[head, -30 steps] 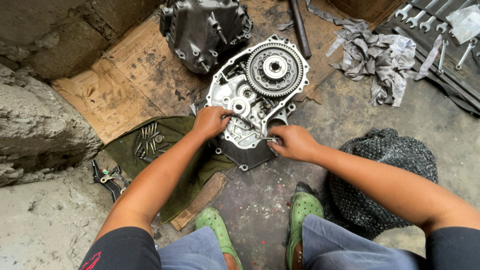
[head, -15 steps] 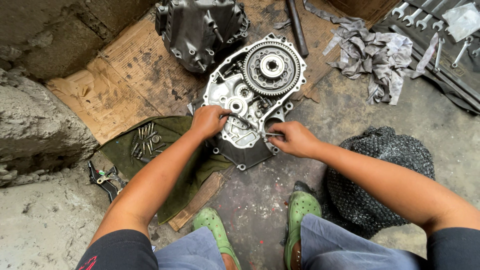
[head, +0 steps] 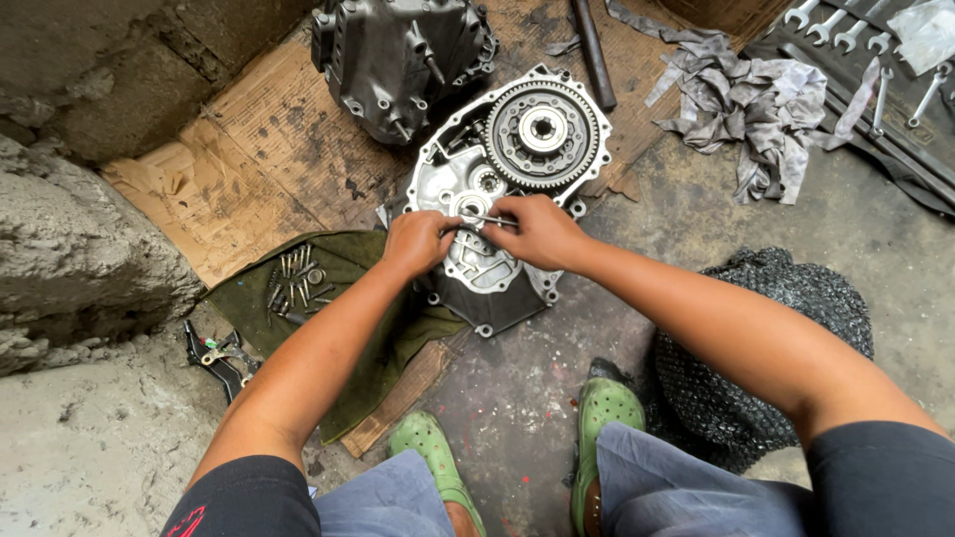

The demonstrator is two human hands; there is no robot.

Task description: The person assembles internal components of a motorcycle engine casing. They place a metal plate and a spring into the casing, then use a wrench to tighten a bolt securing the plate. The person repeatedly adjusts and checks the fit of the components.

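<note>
- Both hands had crept up the engine case (head: 476,268) since the earlier frames, from its near end toward its middle, and had drawn closer together.
- Left hand (head: 418,242) was curled over the case's left edge, its fingertips pinching one end of a thin metal rod (head: 487,219).
- Right hand (head: 540,231) was closed on the other end of that rod, so the rod lay level between the two hands, just above the middle of the case.
- That case lay flat on the concrete floor (head: 517,398), half on a sheet of cardboard (head: 269,139), directly ahead of the person's green shoes (head: 607,408).
- On the far end of the case sat a large toothed gear (head: 542,131).
- Beyond the case, to the left, a dark cover housing (head: 393,55) stood on the cardboard.
- Left of the case, a green cloth (head: 348,298) carried a small heap of bolts (head: 294,280); farther left still, pliers (head: 221,356) lay by a rough stone wall (head: 70,259).
- Right of the gear, grey rags (head: 741,109) were bunched on the floor, with a row of spanners (head: 846,25) beyond them.
- Near right of the case sat a dark knitted bundle (head: 776,308), partly hidden by the right forearm.
</note>
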